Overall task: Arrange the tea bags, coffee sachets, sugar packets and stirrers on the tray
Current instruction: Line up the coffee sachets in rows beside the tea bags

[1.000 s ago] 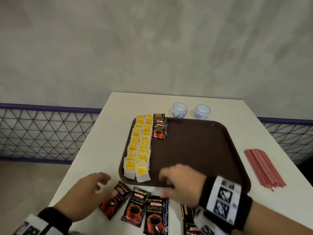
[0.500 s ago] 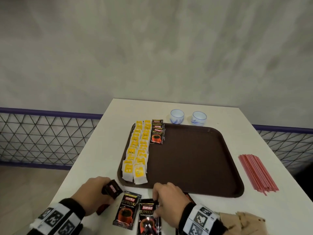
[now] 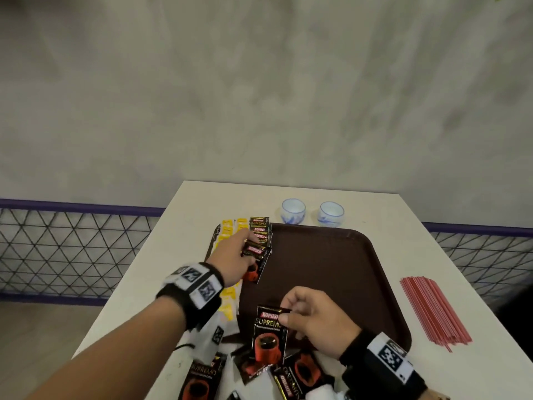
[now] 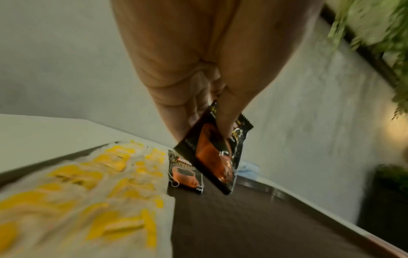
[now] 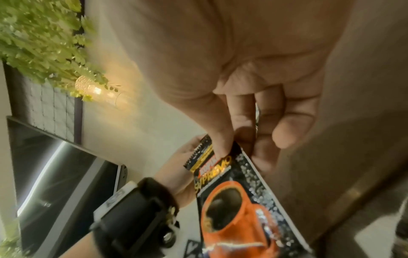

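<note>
Brown plastic tray (image 3: 331,264) sits on the white worktop (image 3: 178,243), with yellow tea bags (image 4: 92,188) lined up in two rows down its left side. Left hand (image 3: 233,258) is out over the far left of the tray, fingers (image 4: 227,120) pinched on a black coffee sachet (image 4: 217,155) that hangs tilted just above the short column of sachets already laid next to the tea bags (image 3: 261,229). Right hand (image 3: 314,319) is at the near edge of the tray, thumb and fingers clamped on the top of another coffee sachet (image 3: 269,333), held upright. More loose sachets (image 3: 300,373) are scattered on the worktop in front of the tray. Red stirrers (image 3: 432,310) lie in a bundle off to the right of the tray, and two little white cups (image 3: 292,210) stand just behind it.
</note>
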